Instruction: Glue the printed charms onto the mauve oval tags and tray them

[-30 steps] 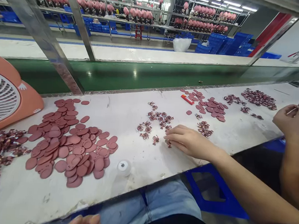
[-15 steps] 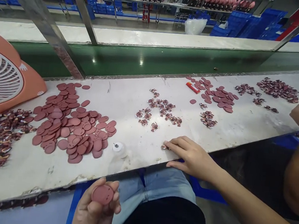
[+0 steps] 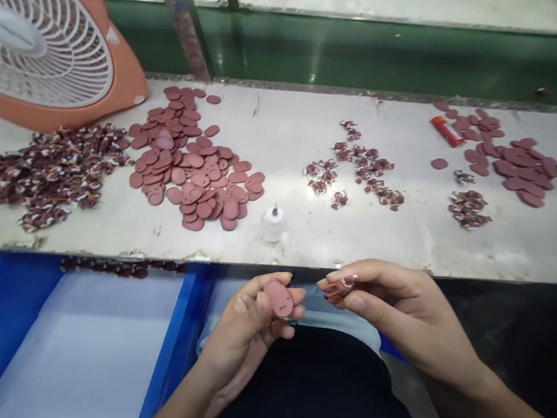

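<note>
Between the thumb and fingers of my left hand [image 3: 253, 324] is a reddish-brown oval disc [image 3: 279, 299] with small holes, its flat face turned up. My right hand [image 3: 397, 304] pinches a small dark-red figure piece [image 3: 340, 289] with a pale bit on it; its exact shape is partly covered by the fingers. The two hands are close together but apart, in front of the table edge. A small bottle with a white cap and metal tip [image 3: 273, 221] stands on the table just beyond them.
The white table [image 3: 378, 240] bears a heap of oval discs [image 3: 203, 176], a pile of small dark-red pieces [image 3: 57, 170] and scattered small pieces [image 3: 360, 164]. An orange fan [image 3: 124, 78] stands at left. A red tube [image 3: 447, 131] lies by more discs [image 3: 526, 169]. A blue bin [image 3: 169, 342] sits below.
My right hand has lifted a small piece off the table and brought it beside the disc. The left hand has risen with its disc. The view has swung left and down.
</note>
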